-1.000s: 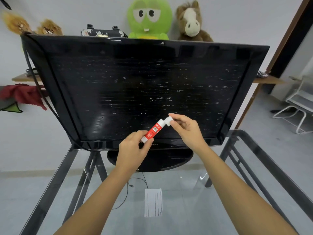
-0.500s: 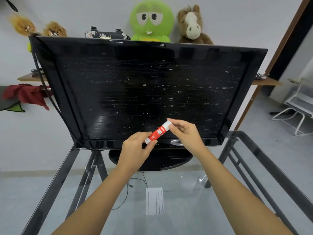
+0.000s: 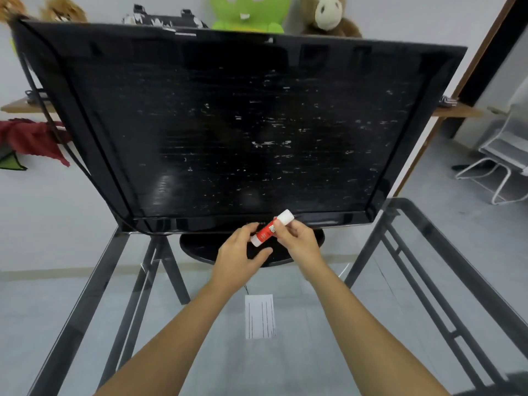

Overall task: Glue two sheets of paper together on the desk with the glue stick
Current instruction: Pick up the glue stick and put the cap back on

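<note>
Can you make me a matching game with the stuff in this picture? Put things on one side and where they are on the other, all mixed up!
Things:
1. glue stick
2. paper
3. green plush
4. red cloth

Places:
A. lying flat on the glass desk
B. behind the top of the TV
C. held up in both hands
D. far left, beside the TV

Pairs: 1-C, 2-A, 3-B, 4-D
</note>
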A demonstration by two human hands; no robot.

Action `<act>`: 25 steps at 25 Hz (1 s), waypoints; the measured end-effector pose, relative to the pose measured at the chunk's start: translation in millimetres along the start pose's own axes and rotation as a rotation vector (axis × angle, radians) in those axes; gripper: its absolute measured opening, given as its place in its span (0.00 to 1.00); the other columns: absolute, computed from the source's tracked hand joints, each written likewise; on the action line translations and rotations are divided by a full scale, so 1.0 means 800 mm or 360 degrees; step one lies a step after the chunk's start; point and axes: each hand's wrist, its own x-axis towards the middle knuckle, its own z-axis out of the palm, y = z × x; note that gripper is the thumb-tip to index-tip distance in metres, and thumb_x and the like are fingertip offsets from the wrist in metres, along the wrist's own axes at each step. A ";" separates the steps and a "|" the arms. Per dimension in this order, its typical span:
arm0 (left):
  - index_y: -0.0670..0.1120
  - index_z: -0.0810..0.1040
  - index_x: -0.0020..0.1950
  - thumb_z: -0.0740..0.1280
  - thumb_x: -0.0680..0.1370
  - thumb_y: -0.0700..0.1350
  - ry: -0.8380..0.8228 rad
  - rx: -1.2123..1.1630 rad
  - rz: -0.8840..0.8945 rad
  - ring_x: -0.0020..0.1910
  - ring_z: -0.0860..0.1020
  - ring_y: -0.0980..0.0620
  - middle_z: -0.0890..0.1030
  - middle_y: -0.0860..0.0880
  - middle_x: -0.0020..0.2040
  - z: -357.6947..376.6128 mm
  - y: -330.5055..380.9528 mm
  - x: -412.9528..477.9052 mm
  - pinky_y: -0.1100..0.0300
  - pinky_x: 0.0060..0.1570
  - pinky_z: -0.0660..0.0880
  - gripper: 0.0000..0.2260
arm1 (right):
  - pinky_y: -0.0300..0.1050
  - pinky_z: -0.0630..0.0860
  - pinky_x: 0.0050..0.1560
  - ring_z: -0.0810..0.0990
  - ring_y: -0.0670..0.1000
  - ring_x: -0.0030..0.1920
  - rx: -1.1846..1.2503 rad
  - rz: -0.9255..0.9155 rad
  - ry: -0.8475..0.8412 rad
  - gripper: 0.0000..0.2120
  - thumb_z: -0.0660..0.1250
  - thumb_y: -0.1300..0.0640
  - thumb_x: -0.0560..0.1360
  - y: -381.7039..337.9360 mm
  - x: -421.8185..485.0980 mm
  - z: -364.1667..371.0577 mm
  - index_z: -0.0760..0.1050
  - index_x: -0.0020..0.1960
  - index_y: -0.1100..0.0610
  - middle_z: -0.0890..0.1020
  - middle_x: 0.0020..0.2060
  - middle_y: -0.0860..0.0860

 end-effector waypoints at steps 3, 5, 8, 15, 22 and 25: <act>0.45 0.60 0.73 0.64 0.77 0.49 -0.0195 0.0067 -0.0328 0.69 0.66 0.48 0.67 0.46 0.71 0.034 -0.044 -0.020 0.53 0.66 0.66 0.26 | 0.36 0.74 0.49 0.81 0.42 0.46 -0.0246 0.0048 0.0056 0.07 0.68 0.49 0.73 0.046 0.008 -0.008 0.79 0.48 0.51 0.83 0.42 0.45; 0.45 0.60 0.73 0.59 0.80 0.48 -0.0274 0.0165 -0.0431 0.71 0.64 0.47 0.64 0.45 0.73 0.053 -0.072 -0.034 0.53 0.68 0.63 0.23 | 0.30 0.72 0.42 0.81 0.41 0.41 -0.0344 0.0114 0.0039 0.05 0.69 0.54 0.73 0.080 0.009 -0.015 0.78 0.46 0.55 0.82 0.37 0.44; 0.45 0.61 0.73 0.56 0.81 0.48 -0.0403 0.0272 -0.0451 0.72 0.60 0.48 0.61 0.46 0.75 0.075 -0.109 -0.058 0.54 0.69 0.60 0.21 | 0.24 0.69 0.36 0.78 0.39 0.36 -0.0554 0.0208 0.0040 0.04 0.69 0.56 0.73 0.125 0.010 -0.024 0.78 0.43 0.57 0.81 0.34 0.43; 0.45 0.49 0.76 0.49 0.82 0.51 -0.0709 0.0656 -0.0510 0.76 0.47 0.49 0.50 0.47 0.77 0.108 -0.184 -0.123 0.54 0.72 0.47 0.24 | 0.33 0.71 0.47 0.79 0.49 0.46 -0.0694 0.0292 -0.0007 0.08 0.68 0.57 0.73 0.189 0.004 -0.024 0.78 0.50 0.59 0.82 0.43 0.51; 0.44 0.42 0.75 0.44 0.81 0.55 -0.0771 0.0912 -0.0646 0.75 0.41 0.48 0.43 0.46 0.77 0.121 -0.205 -0.138 0.51 0.72 0.45 0.27 | 0.37 0.72 0.52 0.78 0.46 0.48 -0.0747 0.0297 -0.0103 0.08 0.67 0.56 0.74 0.209 0.005 -0.024 0.77 0.51 0.58 0.81 0.44 0.50; 0.44 0.41 0.75 0.43 0.80 0.56 -0.0830 0.0924 -0.0657 0.75 0.40 0.47 0.43 0.46 0.77 0.122 -0.207 -0.140 0.51 0.72 0.44 0.27 | 0.36 0.70 0.53 0.76 0.45 0.49 -0.0734 0.0299 -0.0122 0.11 0.69 0.58 0.73 0.210 0.008 -0.025 0.76 0.55 0.57 0.80 0.46 0.48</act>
